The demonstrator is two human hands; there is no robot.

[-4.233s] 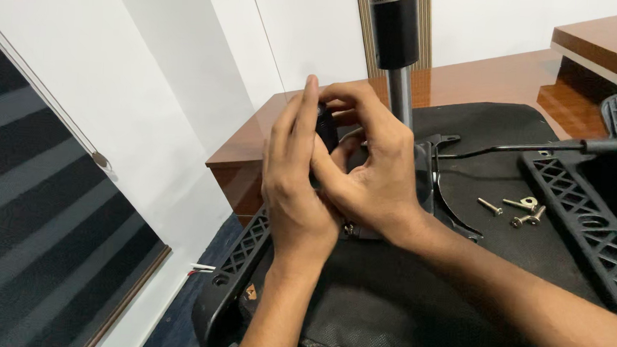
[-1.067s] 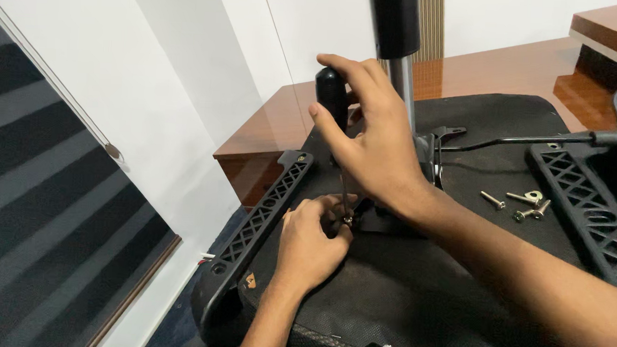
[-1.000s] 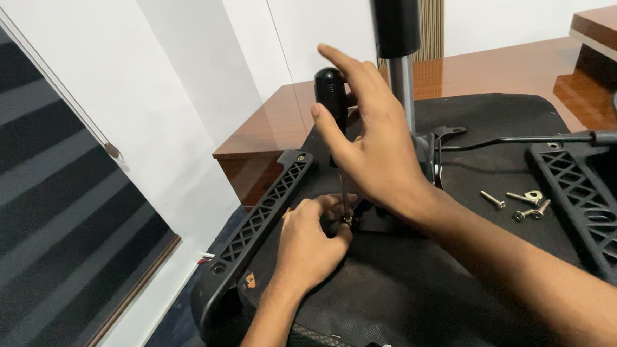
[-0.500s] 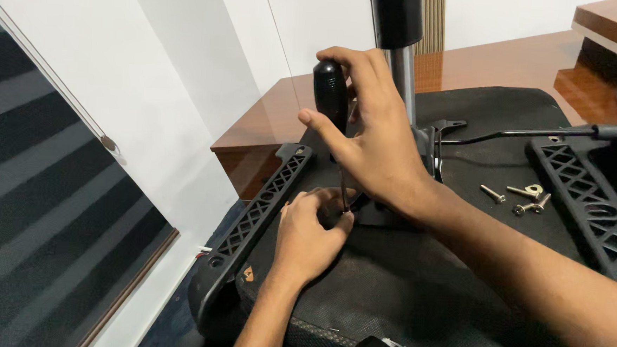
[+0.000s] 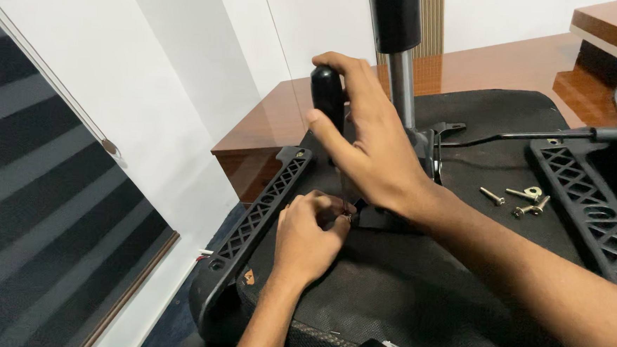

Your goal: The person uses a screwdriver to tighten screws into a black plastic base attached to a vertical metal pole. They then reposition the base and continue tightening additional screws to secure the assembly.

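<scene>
Small orange tag point(image 5: 249, 277) at near-left corner of seat underside point(image 5: 414, 299) – roughly triangular, just beside base of black lattice armrest bracket point(image 5: 257, 220). Print not legible.

Right hand point(image 5: 373, 152) raised over seat centre, wrist bent, forearm entering from lower right. Fingers curled round black screwdriver handle point(image 5: 326, 97), thumb out toward left; grip closed on handle, tool upright, shaft hidden behind palm. Tip appears to meet seat plate near the left hand's fingertips, contact itself obscured.

Left hand point(image 5: 309, 233) low, palm down on black fabric, forearm coming up from bottom edge. Fingertips pinched narrow at a small metal part point(image 5: 348, 216) by mechanism plate point(image 5: 426, 148) – looks like a screw, too small to confirm. Pinch tight; whether part is gripped or only steadied, cannot tell.

Chair lies upside-down: gas-lift column point(image 5: 399, 58) stands upright from plate, just behind right hand. Lever rod point(image 5: 528, 136) runs right from plate to a black knob.

No containers. Loose hardware direct on fabric – several screws and a winged fitting point(image 5: 522, 200) grouped right of plate, well apart from both hands, beside second lattice bracket point(image 5: 595, 210).

Seat rests on glossy wooden table point(image 5: 269, 122); white wall point(image 5: 152, 67) to left.
</scene>
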